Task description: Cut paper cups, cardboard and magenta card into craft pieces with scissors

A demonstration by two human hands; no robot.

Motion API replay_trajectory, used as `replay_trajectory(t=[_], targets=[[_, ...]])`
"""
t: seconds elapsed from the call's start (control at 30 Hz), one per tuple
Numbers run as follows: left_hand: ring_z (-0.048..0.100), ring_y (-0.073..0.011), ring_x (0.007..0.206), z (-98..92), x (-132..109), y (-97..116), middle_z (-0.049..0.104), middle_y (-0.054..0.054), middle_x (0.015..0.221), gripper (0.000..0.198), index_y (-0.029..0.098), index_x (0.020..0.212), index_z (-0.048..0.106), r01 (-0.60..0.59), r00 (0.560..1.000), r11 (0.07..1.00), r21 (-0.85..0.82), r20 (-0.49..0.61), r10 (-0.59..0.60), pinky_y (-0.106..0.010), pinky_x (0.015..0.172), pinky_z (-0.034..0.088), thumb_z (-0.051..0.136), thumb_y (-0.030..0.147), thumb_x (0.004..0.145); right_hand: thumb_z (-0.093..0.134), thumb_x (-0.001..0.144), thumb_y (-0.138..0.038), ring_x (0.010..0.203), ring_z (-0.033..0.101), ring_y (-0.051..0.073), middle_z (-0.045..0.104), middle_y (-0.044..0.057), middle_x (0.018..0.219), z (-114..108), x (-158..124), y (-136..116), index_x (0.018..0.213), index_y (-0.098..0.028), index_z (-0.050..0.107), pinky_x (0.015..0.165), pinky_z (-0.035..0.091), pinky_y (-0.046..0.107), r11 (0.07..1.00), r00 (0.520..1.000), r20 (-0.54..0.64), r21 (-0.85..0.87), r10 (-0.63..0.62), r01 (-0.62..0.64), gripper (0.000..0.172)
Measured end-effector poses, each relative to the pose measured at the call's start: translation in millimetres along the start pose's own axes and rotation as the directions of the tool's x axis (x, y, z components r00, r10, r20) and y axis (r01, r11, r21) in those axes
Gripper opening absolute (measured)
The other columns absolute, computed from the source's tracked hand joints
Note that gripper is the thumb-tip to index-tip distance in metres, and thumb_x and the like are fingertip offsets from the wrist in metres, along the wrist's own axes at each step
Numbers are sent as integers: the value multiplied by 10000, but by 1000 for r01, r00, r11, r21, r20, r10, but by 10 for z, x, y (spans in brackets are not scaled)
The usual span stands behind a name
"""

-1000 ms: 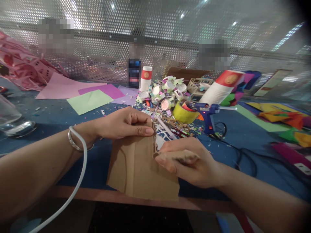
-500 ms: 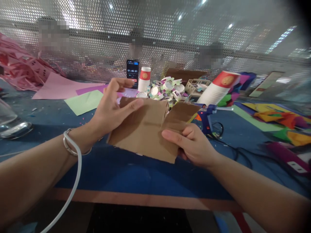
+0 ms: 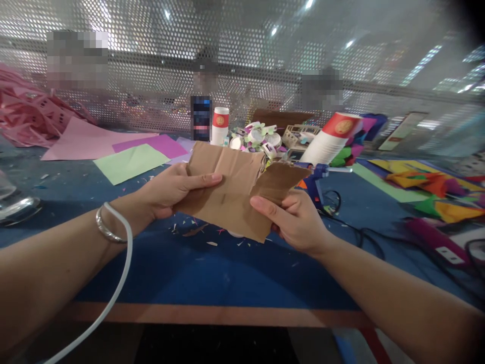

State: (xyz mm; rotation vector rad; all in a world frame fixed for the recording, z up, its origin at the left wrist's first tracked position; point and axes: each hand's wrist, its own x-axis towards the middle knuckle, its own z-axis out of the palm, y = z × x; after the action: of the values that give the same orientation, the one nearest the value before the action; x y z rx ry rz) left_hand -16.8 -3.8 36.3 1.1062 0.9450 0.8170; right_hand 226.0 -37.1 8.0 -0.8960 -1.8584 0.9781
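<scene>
Between my hands is a torn piece of brown cardboard (image 3: 227, 189), held up over the blue table (image 3: 212, 283). Its right part is partly ripped and folded at an angle, with a ragged edge near the top. My left hand (image 3: 178, 187) is closed on the left side, thumb lying on the front face and fingers behind. At the right side, my right hand (image 3: 293, 217) pinches the cardboard below the folded flap, thumb in front. A blue glue gun (image 3: 316, 184) stands just behind my right hand. Small paper scraps lie under the cardboard.
Behind stand a paper cup stack (image 3: 220, 126), a pile of cut paper rings (image 3: 261, 139) and a tilted cup stack (image 3: 333, 136). Coloured sheets (image 3: 131, 162) lie left. Right are a black cable (image 3: 364, 235) and a purple power strip (image 3: 435, 242). People sit beyond the perforated screen.
My left hand has come down from above the cardboard's top edge and closed on its left side. My right hand keeps its hold. The view has shifted slightly.
</scene>
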Motion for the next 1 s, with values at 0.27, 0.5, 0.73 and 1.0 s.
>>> replay_trajectory(t=[0.27, 0.5, 0.73, 1.0], targets=[[760, -263, 826, 13, -1, 0, 789, -105, 943, 314, 163, 957, 748, 7, 1000, 1000, -16, 8, -7, -334, 670, 654, 871, 323, 715, 583, 967, -312, 543, 356, 97, 360, -28, 577, 46, -34, -128, 556, -189, 399, 498, 290, 267, 962, 987, -66, -243, -147, 127, 467], [761, -257, 844, -6, 35, -12, 786, -104, 1000, 338, 178, 1010, 736, -4, 1000, 1000, -12, 27, 4, -335, 688, 659, 864, 314, 729, 586, 962, -297, 531, 390, 94, 415, -21, 562, 13, -16, -104, 547, -190, 414, 489, 310, 261, 931, 980, -52, -324, -191, 165, 462], [762, -255, 826, -41, 19, 22, 785, -108, 992, 313, 159, 977, 737, -69, 997, 997, 32, 20, 69, -324, 680, 656, 852, 325, 738, 675, 911, -392, 383, 424, 67, 464, -60, 455, 2, -2, -67, 608, -186, 506, 348, 286, 199, 993, 985, 149, 64, 89, -100, 403], [754, -237, 813, -40, 29, 6, 782, -113, 1010, 332, 155, 1002, 724, -89, 995, 995, 33, 43, 88, -284, 647, 640, 852, 321, 745, 634, 933, -326, 516, 437, 109, 472, -24, 546, 78, -80, -136, 621, -203, 493, 441, 347, 244, 984, 995, -3, -147, -102, 101, 364]])
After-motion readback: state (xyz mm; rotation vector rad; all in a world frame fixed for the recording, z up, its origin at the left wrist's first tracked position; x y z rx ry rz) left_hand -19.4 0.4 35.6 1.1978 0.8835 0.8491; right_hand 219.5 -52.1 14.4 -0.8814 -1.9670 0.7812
